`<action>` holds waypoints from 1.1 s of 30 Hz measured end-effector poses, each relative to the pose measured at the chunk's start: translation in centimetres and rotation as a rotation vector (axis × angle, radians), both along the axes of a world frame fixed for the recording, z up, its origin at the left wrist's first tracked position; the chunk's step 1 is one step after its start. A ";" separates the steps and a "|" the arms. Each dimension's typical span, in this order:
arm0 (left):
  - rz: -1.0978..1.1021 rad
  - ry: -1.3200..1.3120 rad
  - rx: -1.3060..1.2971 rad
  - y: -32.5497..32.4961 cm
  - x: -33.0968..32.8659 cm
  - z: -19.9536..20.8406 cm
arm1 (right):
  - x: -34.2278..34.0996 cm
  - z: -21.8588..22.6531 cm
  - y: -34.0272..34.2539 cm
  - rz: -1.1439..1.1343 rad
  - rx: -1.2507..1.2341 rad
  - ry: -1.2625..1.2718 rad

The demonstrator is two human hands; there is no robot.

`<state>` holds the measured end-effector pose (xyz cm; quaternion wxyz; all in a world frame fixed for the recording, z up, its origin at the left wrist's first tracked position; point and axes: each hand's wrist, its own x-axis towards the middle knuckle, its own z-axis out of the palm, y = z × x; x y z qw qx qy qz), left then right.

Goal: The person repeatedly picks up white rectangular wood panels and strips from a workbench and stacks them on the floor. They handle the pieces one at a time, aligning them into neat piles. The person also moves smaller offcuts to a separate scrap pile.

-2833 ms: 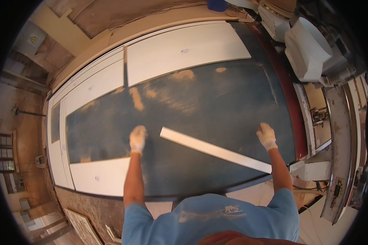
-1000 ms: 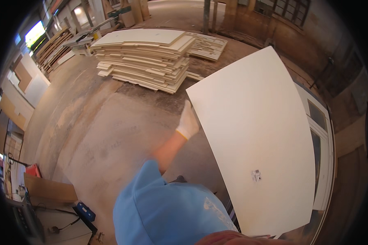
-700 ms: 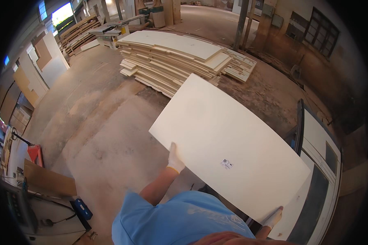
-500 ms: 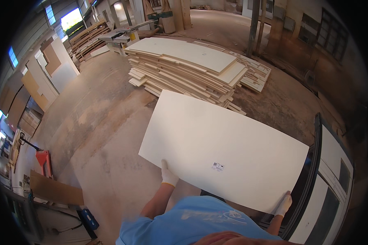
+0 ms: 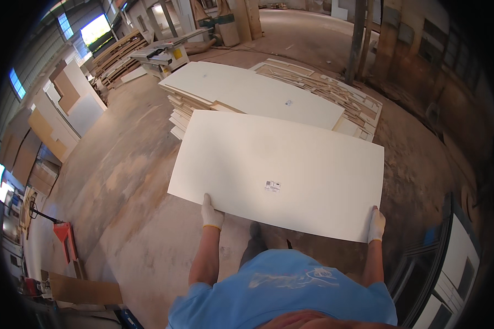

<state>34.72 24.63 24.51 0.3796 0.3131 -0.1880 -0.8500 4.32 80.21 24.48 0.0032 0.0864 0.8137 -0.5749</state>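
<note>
A large off-white rectangular panel [image 5: 291,148] stretches out in front of me, with a small printed label [image 5: 273,186] near its close edge. My left hand [image 5: 212,214], in a white knit glove, grips the close edge near the left corner, thumb on top. At the right corner my gloved right hand [image 5: 376,225] holds the same panel, its fingers mostly hidden beneath. Beyond the panel's far edge lies a stack of similar boards [image 5: 247,83], partly covered by it. Another label [image 5: 288,103] shows on the stack's top board.
Thin wood strips and frames [image 5: 335,88] lie right of the stack. A table saw [image 5: 162,55] stands behind it. To the left are a red pallet jack [image 5: 65,241] and a brown board [image 5: 85,289]. A black-framed machine [image 5: 433,263] stands at my right.
The panel, held in both hands, has moved away from the machine on the right and closer to the stack, now overlapping it in view. My body has turned and stepped forward.
</note>
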 end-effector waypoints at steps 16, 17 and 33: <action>-0.615 -1.207 -0.699 -40.3 -44.9 -5.3 | -25.4 -2.8 -29.0 -0.131 0.506 -0.195; -0.606 -1.191 -0.717 -41.3 -45.8 -5.6 | -26.0 -3.3 -29.6 -0.089 0.430 -0.191; -0.812 -1.125 -0.529 -45.8 -49.6 -2.9 | -26.5 -3.8 -31.4 -0.017 -0.300 -0.339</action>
